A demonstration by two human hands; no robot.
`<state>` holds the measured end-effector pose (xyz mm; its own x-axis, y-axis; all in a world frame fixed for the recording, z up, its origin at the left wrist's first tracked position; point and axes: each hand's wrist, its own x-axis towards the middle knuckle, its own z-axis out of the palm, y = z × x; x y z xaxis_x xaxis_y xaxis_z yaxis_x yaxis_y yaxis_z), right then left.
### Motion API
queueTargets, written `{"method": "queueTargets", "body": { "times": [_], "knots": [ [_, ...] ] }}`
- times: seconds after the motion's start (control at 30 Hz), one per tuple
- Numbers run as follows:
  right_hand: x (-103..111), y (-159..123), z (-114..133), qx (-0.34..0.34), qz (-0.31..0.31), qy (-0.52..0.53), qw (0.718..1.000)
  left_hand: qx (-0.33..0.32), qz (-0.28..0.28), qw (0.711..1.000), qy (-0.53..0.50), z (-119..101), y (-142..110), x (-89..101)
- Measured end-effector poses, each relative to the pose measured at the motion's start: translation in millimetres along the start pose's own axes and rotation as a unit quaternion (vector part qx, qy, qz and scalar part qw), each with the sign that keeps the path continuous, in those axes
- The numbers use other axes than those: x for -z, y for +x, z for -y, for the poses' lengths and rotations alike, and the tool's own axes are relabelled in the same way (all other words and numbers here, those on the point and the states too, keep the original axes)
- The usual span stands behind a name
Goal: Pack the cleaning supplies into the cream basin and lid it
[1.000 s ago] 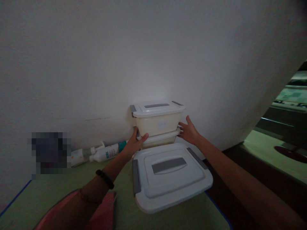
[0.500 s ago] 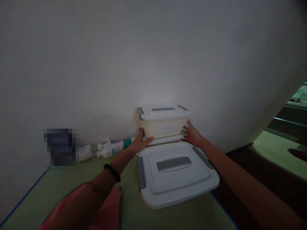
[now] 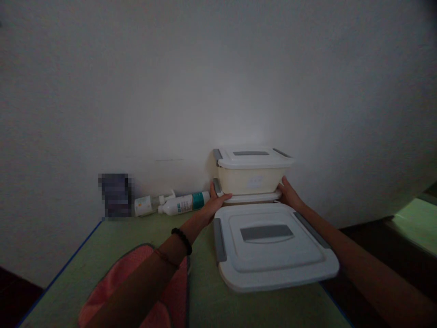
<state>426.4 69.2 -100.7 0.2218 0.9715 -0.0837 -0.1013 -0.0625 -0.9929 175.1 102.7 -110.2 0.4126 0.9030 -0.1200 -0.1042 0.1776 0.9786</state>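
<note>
At the far left of the green-covered table (image 3: 75, 273) stands a blurred dark thing (image 3: 116, 196), and beside it lie a clear bottle (image 3: 143, 206) with a label and a white bottle (image 3: 184, 203). The pink cloth (image 3: 133, 269), nearer, looks soft.

More to the right, the left hand (image 3: 215, 205) has its grip on the left near corner of the lower box (image 3: 256, 198), with the thumb along the rim of the lid. This box is at the far side, close to the wall (image 3: 239, 82), and the upper box (image 3: 251, 181) sits on it; a larger lid (image 3: 273, 248) is in front.

The boxes appear to be stiff, smooth plastic, probably not fragile, but a little slippery. Their weight cannot be judged, because the contents are hidden. Both short ends of the lower box, below its rim, seem the best place to hold, keeping it level so that the upper one does not slide.

At the right end is the right hand (image 3: 290, 195); its fingers are mostly hidden, so one cannot tell whether its grip is closed.
</note>
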Motion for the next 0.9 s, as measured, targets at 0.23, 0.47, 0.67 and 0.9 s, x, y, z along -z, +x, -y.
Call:
{"method": "queueTargets", "body": {
  "times": [0.23, 0.47, 0.67, 0.9],
  "knots": [
    [3, -3, 8, 0.004, -0.019, -0.021, 1.0, -0.039, 0.054, 0.998, 0.005, -15, 0, 6.2],
    [-8, -16, 56, 0.064, -0.05, -0.056, 0.995, -0.122, 0.07, 0.99, 0.033, -55, 0, 7.3],
    [-20, -39, 97, 0.107, -0.077, -0.081, 0.988, -0.199, 0.063, 0.977, 0.042, -94, -17, -3.9],
    [-21, -80, 126, 0.123, -0.079, -0.102, 0.984, -0.208, 0.079, 0.973, 0.059, -118, -53, -11.5]
  ]
}}
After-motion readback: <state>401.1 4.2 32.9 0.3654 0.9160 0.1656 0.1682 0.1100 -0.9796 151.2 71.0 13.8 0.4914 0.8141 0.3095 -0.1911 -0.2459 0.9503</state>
